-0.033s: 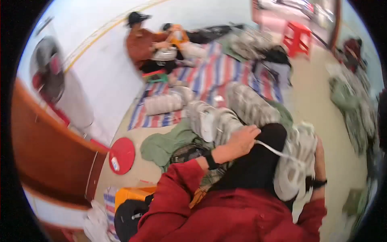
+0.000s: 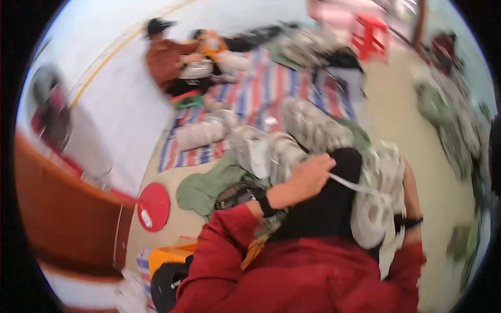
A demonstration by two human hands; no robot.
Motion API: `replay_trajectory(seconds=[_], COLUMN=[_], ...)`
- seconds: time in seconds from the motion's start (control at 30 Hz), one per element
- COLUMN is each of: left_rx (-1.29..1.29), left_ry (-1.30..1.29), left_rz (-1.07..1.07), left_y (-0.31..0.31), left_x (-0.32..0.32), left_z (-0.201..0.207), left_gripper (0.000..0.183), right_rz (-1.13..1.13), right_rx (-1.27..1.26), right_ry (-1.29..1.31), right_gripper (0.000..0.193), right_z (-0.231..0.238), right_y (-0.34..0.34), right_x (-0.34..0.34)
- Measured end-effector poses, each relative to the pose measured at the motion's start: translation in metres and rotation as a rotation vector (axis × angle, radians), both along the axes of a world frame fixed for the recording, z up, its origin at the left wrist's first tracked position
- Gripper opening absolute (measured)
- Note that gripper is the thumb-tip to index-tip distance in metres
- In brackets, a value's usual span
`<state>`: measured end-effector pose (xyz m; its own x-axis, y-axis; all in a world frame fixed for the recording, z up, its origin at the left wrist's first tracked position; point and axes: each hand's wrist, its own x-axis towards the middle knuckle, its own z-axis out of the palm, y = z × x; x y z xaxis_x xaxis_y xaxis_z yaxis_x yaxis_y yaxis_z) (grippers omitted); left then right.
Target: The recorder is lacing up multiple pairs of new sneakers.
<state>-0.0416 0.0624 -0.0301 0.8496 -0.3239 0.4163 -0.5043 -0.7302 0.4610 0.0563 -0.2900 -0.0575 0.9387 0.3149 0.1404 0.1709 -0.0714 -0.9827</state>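
Observation:
Against my right thigh leans a bundle of stacked off-white pieces (image 2: 373, 214) that look like shoe uppers. My right hand (image 2: 410, 182) is along the bundle's right side, with most of its fingers hidden behind it. A pale, narrow strip (image 2: 347, 182) stretches taut from the bundle across my black-clad knee. My left hand (image 2: 311, 176) pinches the strip's other end, just left of the knee. Beyond that hand stand more off-white bundles (image 2: 315, 125) in rows. Motion blur hides the fine detail of the pieces.
A striped sheet (image 2: 261, 83) covers the floor ahead, where another person (image 2: 166, 60) sits by the wall with similar pieces. Green cloth (image 2: 211, 185) and a red round lid-like disc (image 2: 154, 207) lie left. A red stool (image 2: 370, 39) stands far right, before green-grey heaps (image 2: 441, 117).
The whole view has shifted, so the room sits a little further left and higher. Both hands keep about the same hold, with the strip still taut.

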Motion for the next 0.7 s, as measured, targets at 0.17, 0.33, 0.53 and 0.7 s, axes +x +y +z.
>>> replay_trajectory(seconds=[0.17, 0.33, 0.53, 0.7], left_rx=[-0.004, 0.068, 0.222, 0.279], left_ry=[0.033, 0.085, 0.083, 0.004], left_rz=[-0.123, -0.196, -0.271, -0.252], left_y=[-0.047, -0.081, -0.091, -0.085], left_x=[0.006, 0.018, 0.031, 0.037], left_z=[0.013, 0.007, -0.004, 0.003], left_gripper=[0.042, 0.042, 0.023, 0.014], right_rz=[-0.152, -0.341, -0.171, -0.128], right_rx=[-0.102, -0.167, -0.452, -0.548], right_ry=[-0.120, -0.231, -0.529, -0.473], right_gripper=[0.032, 0.015, 0.014, 0.022], right_z=[0.026, 0.027, 0.028, 0.030], right_y=[0.005, -0.004, -0.005, -0.009], right_x=[-0.005, -0.040, -0.059, -0.070])
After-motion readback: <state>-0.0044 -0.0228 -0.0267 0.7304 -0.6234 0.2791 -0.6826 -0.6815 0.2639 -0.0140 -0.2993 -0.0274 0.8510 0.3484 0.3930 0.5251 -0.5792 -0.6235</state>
